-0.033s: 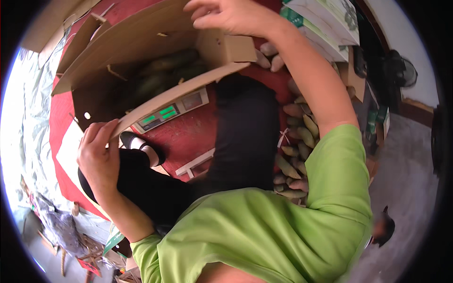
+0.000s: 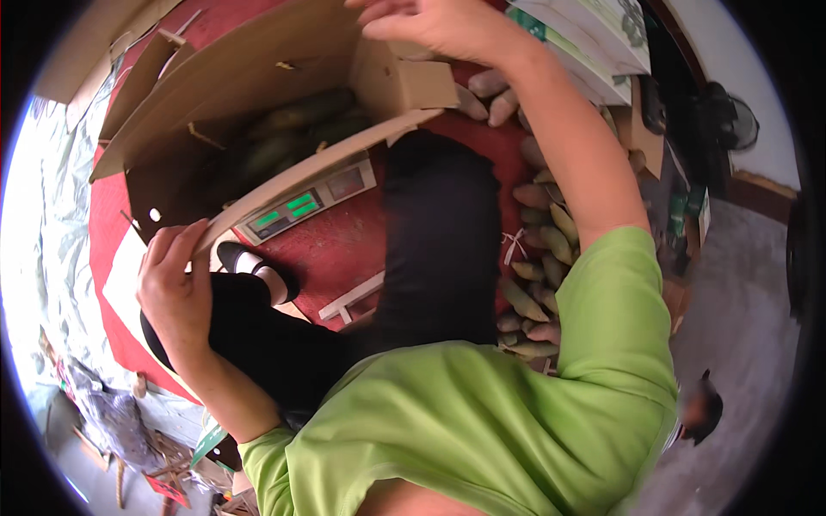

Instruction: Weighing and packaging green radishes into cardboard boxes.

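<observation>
A large open cardboard box (image 2: 232, 64) stands in front of me, tilted in view, with dark green elongated vegetables (image 2: 297, 125) in its shadowed inside. My left hand (image 2: 176, 279) is closed on the left end of the box's near flap, fingers over the edge. Above the box's far right corner, my right hand (image 2: 430, 21) has its fingers stretched leftward with nothing seen in them; the top of the picture cuts it off. A scale's display panel (image 2: 301, 205) with green lit digits shows just below the near flap.
To the right of my leg lies a pile of reddish and greenish tubers (image 2: 542, 249). White-and-green cartons (image 2: 594, 39) stand behind it. A small wooden frame (image 2: 353, 297) lies on the red floor covering (image 2: 344, 254). Wrinkled plastic sheeting (image 2: 52, 224) spreads at the left.
The right hand is slightly higher and further right in the picture, its fingers now partly cut off. The left hand keeps its hold on the flap.
</observation>
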Tool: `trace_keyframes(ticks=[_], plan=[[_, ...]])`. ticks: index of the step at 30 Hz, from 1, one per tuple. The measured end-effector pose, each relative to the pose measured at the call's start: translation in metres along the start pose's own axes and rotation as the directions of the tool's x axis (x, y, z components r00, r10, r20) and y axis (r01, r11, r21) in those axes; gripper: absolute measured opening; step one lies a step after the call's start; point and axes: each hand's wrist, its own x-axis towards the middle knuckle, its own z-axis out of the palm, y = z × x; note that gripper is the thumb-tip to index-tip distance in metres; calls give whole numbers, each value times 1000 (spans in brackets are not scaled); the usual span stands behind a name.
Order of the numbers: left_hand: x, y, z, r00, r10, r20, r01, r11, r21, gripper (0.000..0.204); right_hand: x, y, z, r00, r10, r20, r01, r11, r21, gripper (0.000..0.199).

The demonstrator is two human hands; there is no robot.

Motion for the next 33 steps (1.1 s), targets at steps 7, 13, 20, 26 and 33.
trace_keyframes(ticks=[7,13,20,26,33], plan=[[-6,0,3,975,140,-174,-142,990,1,17,-146,131,11,831,382,-405,-313,922,226,30],[-12,-25,9,973,160,-165,-171,984,-57,18,-301,259,203,767,607,-209,-617,786,17,26],[-14,-28,10,965,119,-232,-148,983,-111,19,-376,270,221,557,788,-261,-825,489,-284,31],[-15,-24,10,970,84,-229,-108,990,-93,21,-372,289,118,449,728,-519,-859,192,-474,27],[-15,-16,10,971,16,-239,-32,998,-60,21,-386,314,75,327,787,-523,-847,-1,-531,31]])
